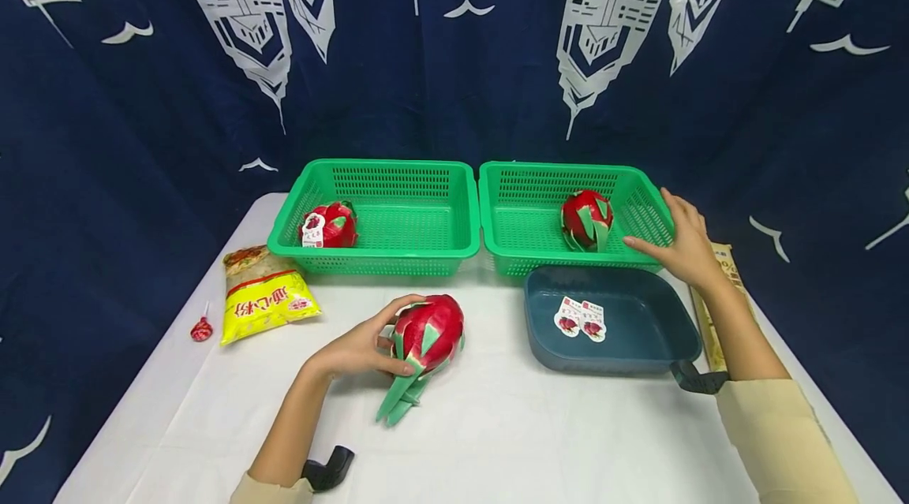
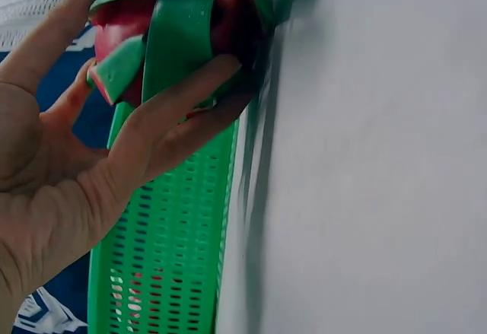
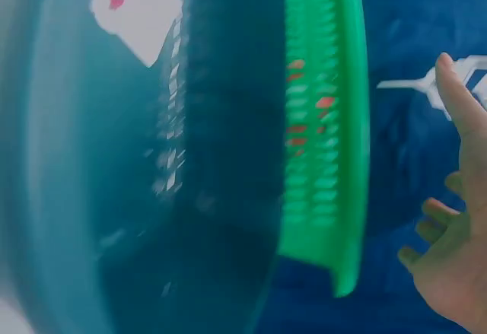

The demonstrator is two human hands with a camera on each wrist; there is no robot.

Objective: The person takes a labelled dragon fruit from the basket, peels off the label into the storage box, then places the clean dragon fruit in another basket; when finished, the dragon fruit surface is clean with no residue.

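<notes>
In the head view my left hand (image 1: 365,342) grips a dragon fruit (image 1: 435,328), red with green leaf tips, over the white table. The left wrist view shows the fingers curled round this fruit (image 2: 122,26). My right hand (image 1: 682,244) is spread at the right end of the right green basket (image 1: 561,261), thumb toward the inside and holding nothing. Inside that basket sits a second dragon fruit (image 1: 586,218). A third dragon fruit (image 1: 337,226), bearing a white label, lies in the left green basket (image 1: 376,263). The right wrist view is blurred.
Before the right basket stands a dark blue tub (image 1: 604,366) holding two dragon fruit stickers (image 1: 580,319). A yellow food packet (image 1: 266,299) and a red wrapped lollipop (image 1: 202,330) lie at left. Another packet (image 1: 713,330) is partly hidden behind the right forearm.
</notes>
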